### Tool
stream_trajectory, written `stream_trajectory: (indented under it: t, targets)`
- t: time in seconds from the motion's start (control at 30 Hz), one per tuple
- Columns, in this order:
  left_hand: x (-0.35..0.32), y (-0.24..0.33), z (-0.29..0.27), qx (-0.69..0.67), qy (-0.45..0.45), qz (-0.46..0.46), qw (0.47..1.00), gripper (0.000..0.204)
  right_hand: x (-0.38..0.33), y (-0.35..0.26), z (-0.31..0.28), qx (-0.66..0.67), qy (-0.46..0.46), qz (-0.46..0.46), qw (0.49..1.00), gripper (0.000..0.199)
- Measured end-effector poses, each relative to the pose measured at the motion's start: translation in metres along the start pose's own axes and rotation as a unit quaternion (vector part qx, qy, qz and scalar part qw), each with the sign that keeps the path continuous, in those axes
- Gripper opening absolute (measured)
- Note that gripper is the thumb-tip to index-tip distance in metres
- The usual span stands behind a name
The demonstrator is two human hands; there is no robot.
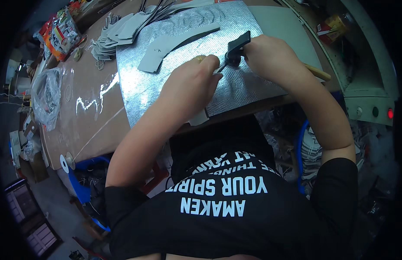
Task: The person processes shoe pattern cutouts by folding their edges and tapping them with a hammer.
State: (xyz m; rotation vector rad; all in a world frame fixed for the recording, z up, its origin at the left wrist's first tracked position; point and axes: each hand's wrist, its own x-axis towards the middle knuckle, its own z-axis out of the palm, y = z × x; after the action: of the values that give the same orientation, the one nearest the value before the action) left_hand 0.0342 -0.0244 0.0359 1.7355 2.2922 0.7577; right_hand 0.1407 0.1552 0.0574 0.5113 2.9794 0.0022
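Note:
A dark, folded and twisted strip [239, 42] is held up between my two hands, above a silvery woven-textured sheet [235, 93]. My left hand [193, 77] is closed with its fingertips pinching the strip's lower, narrow end. Around the strip's upper part, the fingers of my right hand [270, 56] are closed. What the strip is, I cannot make out. Beyond my left hand, a curved pale grey piece [159, 47] with a black edge lies flat on the sheet. A small white piece [199, 118] shows below my left wrist at the table's front edge.
A fanned pile of pale pieces [118, 34] lies at the far left of the sheet. Beyond it are a colourful plastic packet [60, 34] and a clear plastic bag [45, 97]. A yellowish handle [318, 73] sits by my right forearm. Blue-rimmed bins [301, 151] flank me below the table [94, 106].

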Motion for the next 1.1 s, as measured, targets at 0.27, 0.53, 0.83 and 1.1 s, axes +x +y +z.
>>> stream_trajectory:
  t: [0.27,0.53,0.83,1.1]
  targets:
    - [0.029,-0.056,0.036,-0.043,-0.011,0.034,0.998,0.015,0.003,0.007,0.006,0.058,-0.032,0.015,0.998,0.020]
    - [0.043,-0.052,0.035,0.056,-0.050,0.050,0.996,0.012,0.008,0.002,-0.008,0.032,-0.052,0.015,0.998,0.021]
    - [0.004,-0.052,0.027,-0.026,0.061,0.045,0.997,0.017,0.009,-0.003,-0.008,0.017,-0.061,0.014,0.998,0.023]
    - [0.003,-0.048,0.029,0.012,0.052,0.128,0.990,0.012,0.004,-0.006,-0.008,0.025,0.019,0.004,0.999,0.023]
